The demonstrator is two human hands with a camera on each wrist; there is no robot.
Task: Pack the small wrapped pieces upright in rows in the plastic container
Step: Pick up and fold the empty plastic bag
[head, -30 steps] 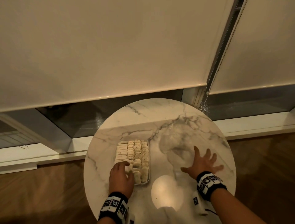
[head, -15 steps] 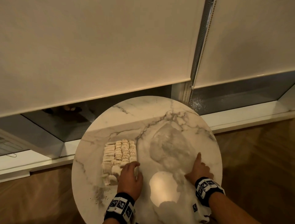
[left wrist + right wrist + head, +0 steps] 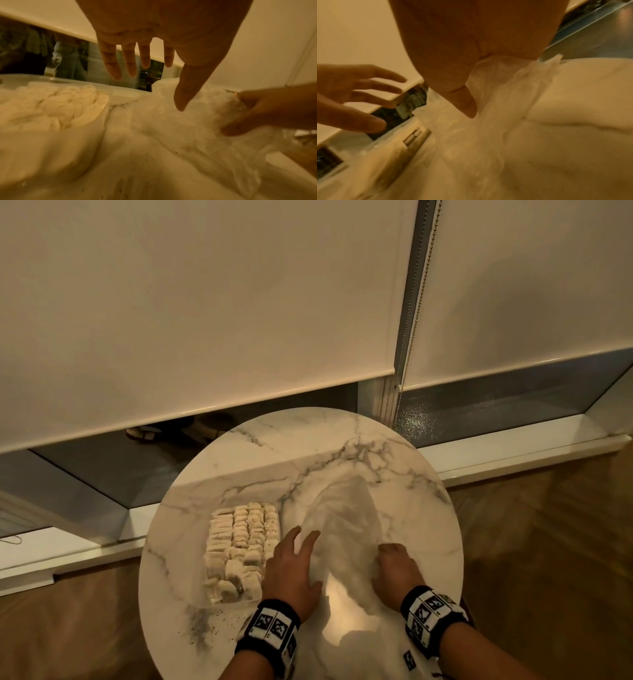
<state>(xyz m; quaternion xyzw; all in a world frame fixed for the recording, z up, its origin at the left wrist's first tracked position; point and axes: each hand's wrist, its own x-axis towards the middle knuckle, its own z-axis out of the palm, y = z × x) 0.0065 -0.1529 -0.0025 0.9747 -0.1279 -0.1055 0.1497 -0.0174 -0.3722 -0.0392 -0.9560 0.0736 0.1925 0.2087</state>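
The left hand reaches forward low over the counter with its fingers straight and spread, thumb angled down toward the thin plastic bag; it has hold of nothing, and whether the fingertips touch the film I cannot tell. The right hand is bunched, knuckles up, with a gather of the bag pinched between thumb and curled fingers (the right wrist view shows the crinkled film coming out from under the palm). Both wrists wear black bands with square black-and-white markers.

The plastic container sits on the left half of the counter, just beside the left hand, a clear shallow rectangle. It is packed with the small wrapped pieces, pale and blocky, standing in several close rows; those at the near end are larger and sit less evenly.

The bag is translucent, limp and creased, rising to a soft peak in the middle of the counter between the two hands. The counter is a round top of white marble with grey veins, glossy enough to throw back a bright patch of light near the wrists. Dark specks are scattered on it by the container's near corner.
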